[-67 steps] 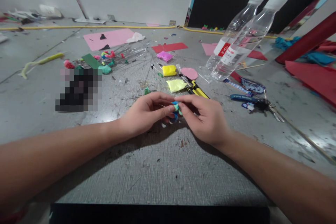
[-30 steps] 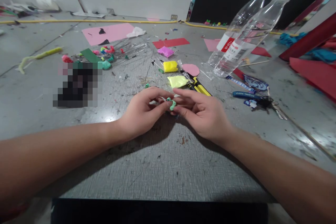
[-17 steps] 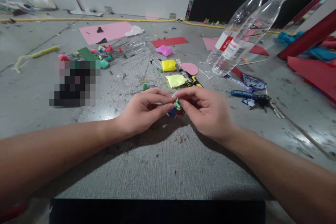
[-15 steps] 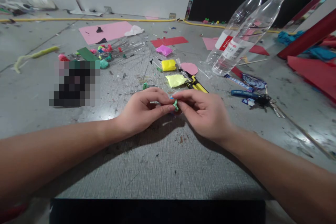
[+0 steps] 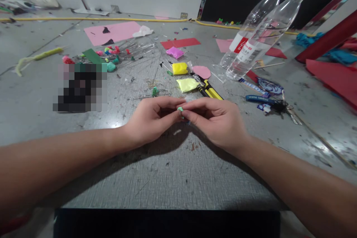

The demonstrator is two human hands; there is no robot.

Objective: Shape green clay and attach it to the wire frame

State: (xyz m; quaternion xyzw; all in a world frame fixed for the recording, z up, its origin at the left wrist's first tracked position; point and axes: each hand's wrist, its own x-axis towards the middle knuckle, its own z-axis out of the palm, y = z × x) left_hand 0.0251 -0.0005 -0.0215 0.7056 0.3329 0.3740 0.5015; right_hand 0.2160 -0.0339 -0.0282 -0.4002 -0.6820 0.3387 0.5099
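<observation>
A small light green piece of clay point(image 5: 180, 109) is pinched between the fingertips of my left hand point(image 5: 156, 119) and my right hand point(image 5: 216, 119), which meet over the middle of the table. Most of the piece is hidden by the fingers. Just behind my left hand lies a darker green lump on a thin wire point(image 5: 155, 91). Beyond the fingertips are a pale yellow packet point(image 5: 186, 85), a bright yellow packet point(image 5: 180, 68) and a purple packet point(image 5: 175, 52). Yellow-and-black pliers point(image 5: 210, 91) lie close behind my right hand.
Two clear bottles point(image 5: 253, 46) stand at the back right. Keys point(image 5: 294, 114) on a blue strap point(image 5: 259, 99) lie on the right. At the left are a blurred-out dark object point(image 5: 79, 89) and wires with coloured lumps point(image 5: 111, 52). Pink paper point(image 5: 111, 33) lies behind.
The green piece has turned and shifted slightly left between my fingertips, and less of it shows. My hands have drawn closer together.
</observation>
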